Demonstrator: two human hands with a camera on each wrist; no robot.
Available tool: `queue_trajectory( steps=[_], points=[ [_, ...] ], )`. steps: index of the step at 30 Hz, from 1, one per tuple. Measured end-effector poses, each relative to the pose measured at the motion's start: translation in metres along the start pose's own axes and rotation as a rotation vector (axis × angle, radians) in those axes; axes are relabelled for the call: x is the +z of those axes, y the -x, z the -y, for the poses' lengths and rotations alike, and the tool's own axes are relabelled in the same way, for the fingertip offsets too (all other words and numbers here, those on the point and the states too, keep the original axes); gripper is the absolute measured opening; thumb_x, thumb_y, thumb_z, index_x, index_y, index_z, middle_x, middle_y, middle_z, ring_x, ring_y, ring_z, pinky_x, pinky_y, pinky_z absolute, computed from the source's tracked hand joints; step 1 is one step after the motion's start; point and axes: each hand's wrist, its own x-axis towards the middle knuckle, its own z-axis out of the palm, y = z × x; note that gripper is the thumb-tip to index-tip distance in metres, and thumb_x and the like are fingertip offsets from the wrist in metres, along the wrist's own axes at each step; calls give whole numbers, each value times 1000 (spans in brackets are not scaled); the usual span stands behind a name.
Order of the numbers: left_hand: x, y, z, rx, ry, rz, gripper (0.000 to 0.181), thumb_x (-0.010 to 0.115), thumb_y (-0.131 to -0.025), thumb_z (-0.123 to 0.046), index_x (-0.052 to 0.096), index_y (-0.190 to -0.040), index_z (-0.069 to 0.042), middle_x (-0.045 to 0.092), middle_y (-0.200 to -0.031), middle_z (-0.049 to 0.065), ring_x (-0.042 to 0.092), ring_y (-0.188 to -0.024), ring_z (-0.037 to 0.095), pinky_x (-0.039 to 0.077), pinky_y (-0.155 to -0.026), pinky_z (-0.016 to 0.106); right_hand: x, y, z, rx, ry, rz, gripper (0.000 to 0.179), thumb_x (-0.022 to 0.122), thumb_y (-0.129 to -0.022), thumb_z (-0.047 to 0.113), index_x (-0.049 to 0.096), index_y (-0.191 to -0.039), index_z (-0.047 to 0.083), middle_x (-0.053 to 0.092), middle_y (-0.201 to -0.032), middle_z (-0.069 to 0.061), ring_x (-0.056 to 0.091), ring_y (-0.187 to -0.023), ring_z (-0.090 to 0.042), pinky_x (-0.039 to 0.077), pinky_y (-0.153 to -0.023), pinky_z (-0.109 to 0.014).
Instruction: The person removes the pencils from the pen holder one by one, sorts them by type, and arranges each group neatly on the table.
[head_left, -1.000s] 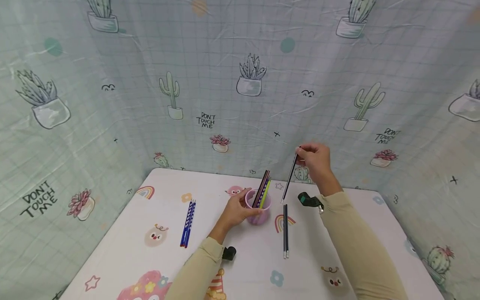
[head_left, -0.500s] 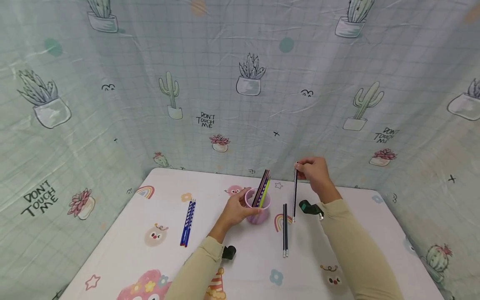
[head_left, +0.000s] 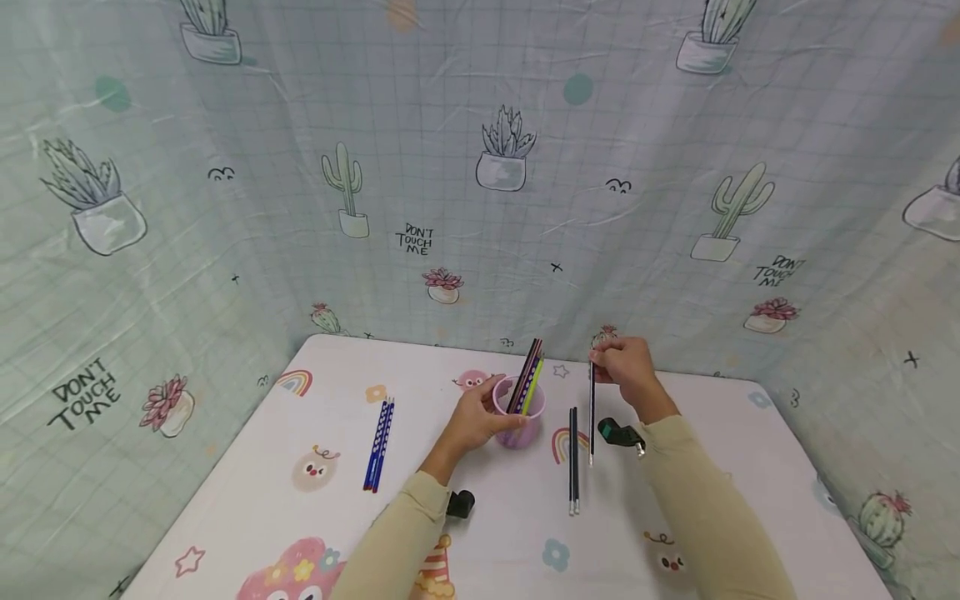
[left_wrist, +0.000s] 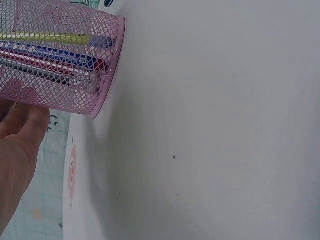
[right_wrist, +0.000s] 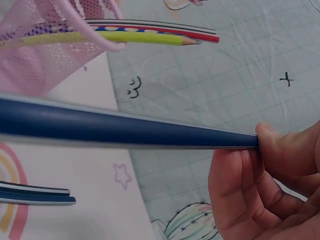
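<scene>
My left hand (head_left: 471, 422) curls round a pink mesh pencil cup (head_left: 521, 437), thumb at the near side. Leaning in the cup are several pencils, among them a yellow-green one (right_wrist: 150, 38) with its sharpened tip up. In the left wrist view, their lower ends show through the mesh (left_wrist: 55, 95). My right hand (head_left: 632, 370) pinches a dark blue striped pencil (head_left: 592, 421) by its upper end between thumb and fingers. It hangs nearly upright, eraser end down, just right of two dark pencils (head_left: 573, 467) that lie side by side on the table.
On the left of the white patterned table (head_left: 247, 508) lies a group of blue dotted pencils (head_left: 378, 446). A cactus-print cloth (head_left: 420, 183) rises behind the table and along its sides. Black wrist cameras (head_left: 619, 432) sit near both cuffs.
My right hand has come down and toward me with its pencil, which has swung from slanted to nearly upright, its lower end moving rightward past the two dark pencils. The left hand stays on the cup.
</scene>
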Motion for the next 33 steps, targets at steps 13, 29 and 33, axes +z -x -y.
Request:
queue_trajectory(
  steps=[13,29,33],
  points=[
    [1,0,0,-6,8,4,90,90,-83,-22,42,-157,-4,62,-146,14,64,-129,27,55,-109,40,7,1,-38,39,56,22,28,65,-100,8,67,-119,-13,66,-86,-4,62,-67,-12,61,-65,-25],
    [1,0,0,4,17,8,87,89,-84,-21,44,-157,-5,62,-146,14,63,-131,27,55,-109,38,16,0,-68,98,56,12,24,66,-98,6,69,-114,-11,66,-85,-7,60,-67,-13,59,-62,-24],
    [-1,0,0,10,21,0,85,89,-84,-22,45,-156,-7,62,-146,13,63,-131,27,54,-110,39,17,-3,-73,103,41,24,23,66,-97,5,68,-113,-12,66,-81,-5,60,-66,-13,58,-62,-25]
  ],
)
